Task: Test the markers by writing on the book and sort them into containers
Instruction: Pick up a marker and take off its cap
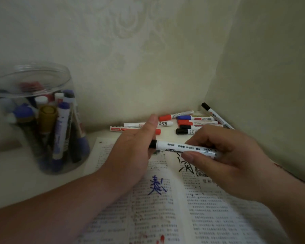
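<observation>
Grips the marker point(176, 147) with both hands. Wraps the right hand point(224, 164) round the rear half of the white barrel, thumb on the near side and fingers curled over the far side. Closes the left hand point(136, 152) on the black cap point(153, 144) end, fingers curled out of sight behind the palm, thumb sticking up free. Holds it level, just above the open book point(165, 208), touching no page.

Looks light, stiff and smooth: hard plastic, probably a little slippery, unlikely to bend or crack under a firm grip. Best taken as here, barrel in one hand and cap in the other, then pulled straight apart along its length. Cannot tell whether the cap is seated or already loosened. Calls for care with the bare tip, likely to stain skin or paper.

On the printed pages below: blue and black test strokes, red blots. Further back, near the wall corner: loose markers point(195, 122) lying on the desk point(16, 182). Well apart to the left: a clear jar point(42, 124) holding many markers on end.
</observation>
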The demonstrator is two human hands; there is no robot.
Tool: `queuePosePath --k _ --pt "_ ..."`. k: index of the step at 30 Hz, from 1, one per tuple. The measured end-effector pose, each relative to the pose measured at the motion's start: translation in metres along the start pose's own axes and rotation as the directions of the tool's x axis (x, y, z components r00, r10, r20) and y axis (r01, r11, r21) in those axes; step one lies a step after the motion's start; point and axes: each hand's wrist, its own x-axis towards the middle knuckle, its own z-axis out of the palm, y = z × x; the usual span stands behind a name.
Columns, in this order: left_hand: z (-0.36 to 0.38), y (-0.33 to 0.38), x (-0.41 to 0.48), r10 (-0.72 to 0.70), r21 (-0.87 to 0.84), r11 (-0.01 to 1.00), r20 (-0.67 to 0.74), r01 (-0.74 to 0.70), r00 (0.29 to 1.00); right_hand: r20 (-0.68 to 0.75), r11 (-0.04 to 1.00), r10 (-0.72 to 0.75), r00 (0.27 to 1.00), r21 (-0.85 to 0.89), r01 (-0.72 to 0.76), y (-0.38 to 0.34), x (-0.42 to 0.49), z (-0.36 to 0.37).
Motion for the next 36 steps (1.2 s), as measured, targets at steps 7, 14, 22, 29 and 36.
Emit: queuePosePath --k 7,14,22,29,36 --pt "-0.007 -0.003 -0.002 0.024 0.013 1.0 -0.002 -0.024 1.0 -0.007 0.992 0.104 0.995 0.068 -0.104 -0.014 0.001 0.008" --pt "-0.01 -0.007 -0.006 0.109 0.258 0.957 0.102 -0.133 0.989 0.519 0.36 0.425 0.741 0.655 -0.665 -0.024 0.013 0.002" --pt "-0.008 -0.009 -0.001 0.023 0.118 0.993 0.062 -0.03 0.998 0.551 0.305 0.466 0.692 0.634 -0.711 -0.025 0.014 0.002" --pt "-0.014 -0.017 0.016 0.044 -0.065 0.997 -0.065 -0.048 0.997 -0.072 0.435 0.631 0.772 0.857 -0.275 -0.007 0.019 0.009" --pt "-0.013 -0.023 0.014 0.117 -0.012 0.993 0.051 -0.117 0.992 -0.221 0.426 0.636 0.739 0.899 -0.098 -0.007 0.02 0.024"
